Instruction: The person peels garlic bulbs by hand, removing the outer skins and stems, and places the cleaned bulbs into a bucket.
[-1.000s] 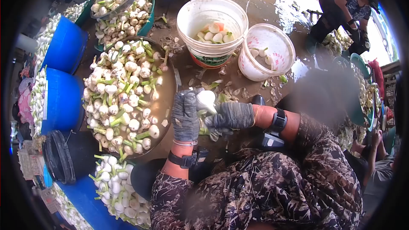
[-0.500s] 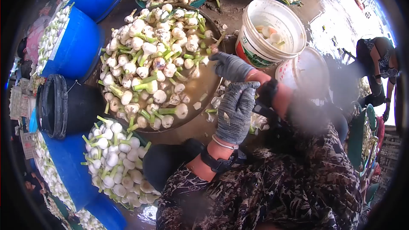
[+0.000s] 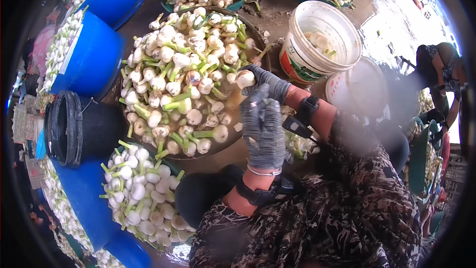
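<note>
Both hands wear grey striped gloves and are close together at the right edge of a wide round pan of muddy water heaped with unpeeled bulbs. My right hand is closed round a whitish bulb that shows at its fingertips. In front of it, my left hand is raised with its fingers bent together; whether something small is between them is hidden. Peeled white bulbs with green stems fill a basin to the lower left.
A white bucket holds a few bulbs; a second white bucket stands beside it. Blue tubs and a black bucket line the left. Green basins hold bulbs at the top. A person bends at the right.
The large bulb held a second ago is gone from the hands. The view has swung right and down, and my right hand, empty-looking half a second ago at the pan, now has another bulb.
</note>
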Motion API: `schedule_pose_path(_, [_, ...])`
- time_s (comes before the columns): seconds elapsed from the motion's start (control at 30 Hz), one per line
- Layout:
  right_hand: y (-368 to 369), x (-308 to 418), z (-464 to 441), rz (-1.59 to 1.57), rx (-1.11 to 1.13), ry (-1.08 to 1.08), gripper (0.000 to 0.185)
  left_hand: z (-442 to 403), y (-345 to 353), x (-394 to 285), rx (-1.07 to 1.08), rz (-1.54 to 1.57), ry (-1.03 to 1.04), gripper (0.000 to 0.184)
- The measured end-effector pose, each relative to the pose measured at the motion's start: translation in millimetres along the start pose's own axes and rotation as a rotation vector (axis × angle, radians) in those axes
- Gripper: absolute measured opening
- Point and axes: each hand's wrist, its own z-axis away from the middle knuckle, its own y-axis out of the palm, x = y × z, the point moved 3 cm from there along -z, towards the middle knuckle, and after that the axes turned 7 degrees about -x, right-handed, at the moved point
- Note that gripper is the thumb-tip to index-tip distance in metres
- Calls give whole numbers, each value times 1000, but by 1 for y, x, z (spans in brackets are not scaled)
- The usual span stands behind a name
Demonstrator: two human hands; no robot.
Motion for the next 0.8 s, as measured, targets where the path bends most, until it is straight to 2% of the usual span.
schedule_pose_path(0.03, [-15,26,13,-35,-10,151,53,-1,-1,1,-68,-43,56,39])
schedule_pose_path(0.1, [-43,68,48,-269,-2,395,53,-1,0,-2,-152,142,-115,45])
schedule_pose_path(0.17, [-64,85,79,-291,-56,352,55,-4,7,6,-98,115,-170,48])
schedule_pose_path(0.3, [-88,115,134,-388,-15,418,60,12,37,30,339,436,-569,43])
schedule_pose_path(0.33, [-88,116,141,-283,-61,339,61,17,46,25,425,380,-390,39])
schedule_pose_path(0.37, [-88,107,146,-177,-94,252,63,21,51,28,438,373,-394,39])
schedule_pose_path(0.43, [-90,93,158,-74,-148,175,64,26,59,41,436,632,-594,38])
schedule_pose_path(0.5, [-95,91,163,117,-172,141,66,25,63,43,437,598,-525,38])
schedule_pose_path(0.53, [-100,96,168,280,-285,106,59,24,63,45,388,577,-520,37])
schedule_pose_path(0.57, [-101,98,170,277,-292,99,59,22,63,50,342,557,-512,37])
schedule_pose_path(0.63, [-111,102,175,444,-478,193,43,22,64,55,301,554,-529,37])
schedule_pose_path(0.67, [-111,101,176,373,-609,65,25,22,65,57,260,533,-520,38])
schedule_pose_path(0.8, [-109,96,173,510,-602,40,12,25,71,60,169,463,-505,41])
